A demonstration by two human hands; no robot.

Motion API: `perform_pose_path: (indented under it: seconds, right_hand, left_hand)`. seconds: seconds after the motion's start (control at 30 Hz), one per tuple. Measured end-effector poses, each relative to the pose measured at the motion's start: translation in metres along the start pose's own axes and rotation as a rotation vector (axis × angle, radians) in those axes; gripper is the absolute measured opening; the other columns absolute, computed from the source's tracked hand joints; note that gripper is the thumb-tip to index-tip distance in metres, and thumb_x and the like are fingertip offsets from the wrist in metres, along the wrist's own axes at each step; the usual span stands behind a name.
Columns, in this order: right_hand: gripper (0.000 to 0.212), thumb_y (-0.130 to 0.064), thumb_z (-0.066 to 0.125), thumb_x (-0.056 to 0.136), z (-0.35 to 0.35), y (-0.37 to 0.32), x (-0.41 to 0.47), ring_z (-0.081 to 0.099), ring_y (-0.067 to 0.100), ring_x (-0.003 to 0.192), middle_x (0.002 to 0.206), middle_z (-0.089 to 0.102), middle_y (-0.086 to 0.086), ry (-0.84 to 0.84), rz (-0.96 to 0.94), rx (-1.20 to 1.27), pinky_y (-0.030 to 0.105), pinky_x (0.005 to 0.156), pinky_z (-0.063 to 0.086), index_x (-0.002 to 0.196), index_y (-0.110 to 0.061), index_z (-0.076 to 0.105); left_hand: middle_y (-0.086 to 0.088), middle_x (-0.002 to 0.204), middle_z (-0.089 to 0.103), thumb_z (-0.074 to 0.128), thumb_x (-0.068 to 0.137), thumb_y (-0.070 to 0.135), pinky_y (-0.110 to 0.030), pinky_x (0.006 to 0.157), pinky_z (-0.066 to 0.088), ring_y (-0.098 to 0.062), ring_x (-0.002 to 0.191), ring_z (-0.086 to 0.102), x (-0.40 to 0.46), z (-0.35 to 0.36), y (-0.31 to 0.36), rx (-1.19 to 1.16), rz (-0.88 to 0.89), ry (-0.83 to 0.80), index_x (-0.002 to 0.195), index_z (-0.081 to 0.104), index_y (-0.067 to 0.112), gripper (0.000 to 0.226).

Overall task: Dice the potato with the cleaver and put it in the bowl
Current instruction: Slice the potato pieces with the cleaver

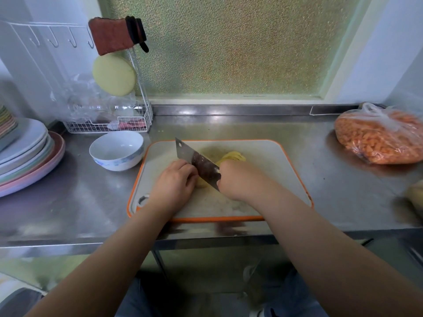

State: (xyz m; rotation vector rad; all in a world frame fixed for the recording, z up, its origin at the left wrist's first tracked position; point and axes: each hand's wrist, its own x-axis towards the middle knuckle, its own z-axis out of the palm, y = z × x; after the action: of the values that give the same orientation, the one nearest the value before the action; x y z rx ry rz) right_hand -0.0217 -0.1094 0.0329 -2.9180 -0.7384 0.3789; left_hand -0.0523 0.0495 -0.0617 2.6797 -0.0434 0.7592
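The cleaver point(198, 164) is gripped at its handle end by the right hand point(237, 180), whose fingers are curled round it; the blade is angled away toward the far left, edge down on the cutting board point(263, 156). The left hand point(175, 179) is held with curled fingers pressed on a piece of potato point(201, 182) just beside the blade, mostly hidden under it. More cut potato point(232, 156) is seen lying beyond the right hand, on the board. The white bowl point(117, 150) is placed just left of the board, on the steel counter point(91, 202). Stacked plates point(27, 156) are seen at the far left, a bag of orange food point(380, 138) at the right, a wire rack point(109, 124) behind, and a frosted window point(229, 46) above.
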Motion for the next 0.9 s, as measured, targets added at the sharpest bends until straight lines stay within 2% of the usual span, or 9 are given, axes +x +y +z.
perform_pose_path:
  seconds: [0.1,0.17,0.23,0.4,0.5,0.57,0.73,0.83,0.9]
  right_hand:
    - [0.032,-0.022,0.049,0.096,-0.005,-0.002,-0.001,0.058,0.034,0.104,0.106,0.058,0.012,-0.047,-0.012,-0.048,0.036,0.090,0.044,0.124,-0.009,0.056]
    - [0.024,-0.018,0.049,0.096,-0.009,-0.004,-0.002,0.056,0.029,0.069,0.073,0.050,0.008,-0.071,-0.020,-0.061,0.031,0.066,0.046,0.114,-0.007,0.060]
    - [0.013,-0.015,0.049,0.095,-0.011,-0.006,0.000,0.042,0.022,0.046,0.057,0.041,0.006,-0.064,-0.036,-0.102,0.025,0.045,0.034,0.099,-0.010,0.061]
    - [0.016,-0.006,0.051,0.092,-0.018,-0.006,0.001,0.041,0.019,0.043,0.057,0.043,0.008,-0.101,-0.044,-0.080,0.026,0.039,0.035,0.101,-0.004,0.063]
    - [0.008,-0.004,0.054,0.090,-0.025,-0.007,0.004,0.044,0.018,0.028,0.046,0.048,0.010,-0.150,-0.020,-0.095,0.018,0.033,0.034,0.083,-0.002,0.059]
    - [0.022,-0.005,0.055,0.087,-0.026,-0.007,0.009,0.038,0.016,0.015,0.029,0.046,0.008,-0.172,-0.013,-0.106,0.018,0.035,0.036,0.066,-0.001,0.055]
    - [0.016,-0.004,0.054,0.085,-0.022,-0.011,0.016,0.044,0.019,0.021,0.026,0.045,0.009,-0.218,0.011,-0.120,0.015,0.028,0.035,0.071,-0.001,0.059]
    - [0.018,-0.005,0.053,0.087,-0.010,-0.004,0.016,0.052,0.024,0.039,0.050,0.056,0.015,-0.214,0.028,-0.011,0.020,0.040,0.041,0.070,0.002,0.057]
    - [0.016,-0.012,0.051,0.092,0.000,-0.001,0.014,0.059,0.029,0.064,0.077,0.062,0.016,-0.168,0.003,0.054,0.025,0.050,0.042,0.085,-0.001,0.060]
  left_hand:
    - [-0.004,0.083,0.060,0.066,0.082,0.011,-0.029,0.066,0.041,-0.024,0.078,0.055,0.000,0.000,0.000,-0.013,-0.005,0.001,0.079,0.066,0.013,0.003]
    - [-0.004,0.082,0.061,0.066,0.081,0.010,-0.029,0.066,0.041,-0.024,0.077,0.056,0.001,-0.001,-0.001,-0.033,-0.010,-0.001,0.078,0.066,0.013,0.003]
    - [-0.003,0.081,0.061,0.065,0.080,0.011,-0.027,0.066,0.041,-0.024,0.076,0.057,0.001,-0.001,-0.002,-0.051,-0.013,-0.005,0.077,0.066,0.013,0.003]
    - [-0.002,0.082,0.061,0.068,0.080,0.010,-0.026,0.066,0.040,-0.022,0.077,0.056,0.002,-0.002,-0.002,-0.060,-0.026,-0.009,0.078,0.067,0.014,0.005]
    - [-0.003,0.083,0.061,0.067,0.081,0.011,-0.028,0.067,0.043,-0.023,0.077,0.056,0.003,-0.002,-0.002,-0.050,-0.017,-0.013,0.079,0.067,0.014,0.004]
    - [-0.003,0.083,0.062,0.066,0.081,0.012,-0.029,0.067,0.044,-0.023,0.078,0.056,0.003,-0.003,-0.003,-0.055,-0.009,-0.014,0.079,0.067,0.014,0.003]
    - [-0.002,0.082,0.061,0.064,0.080,0.014,-0.029,0.068,0.046,-0.024,0.078,0.057,0.002,0.000,-0.002,-0.084,-0.013,-0.018,0.079,0.067,0.015,0.003]
    - [-0.001,0.081,0.061,0.064,0.079,0.015,-0.031,0.067,0.047,-0.024,0.077,0.057,0.002,0.000,-0.003,-0.084,-0.003,-0.015,0.078,0.066,0.015,0.002]
    - [0.000,0.083,0.061,0.066,0.080,0.013,-0.031,0.067,0.047,-0.022,0.078,0.057,0.002,0.001,-0.003,-0.082,0.002,-0.019,0.079,0.066,0.016,0.003]
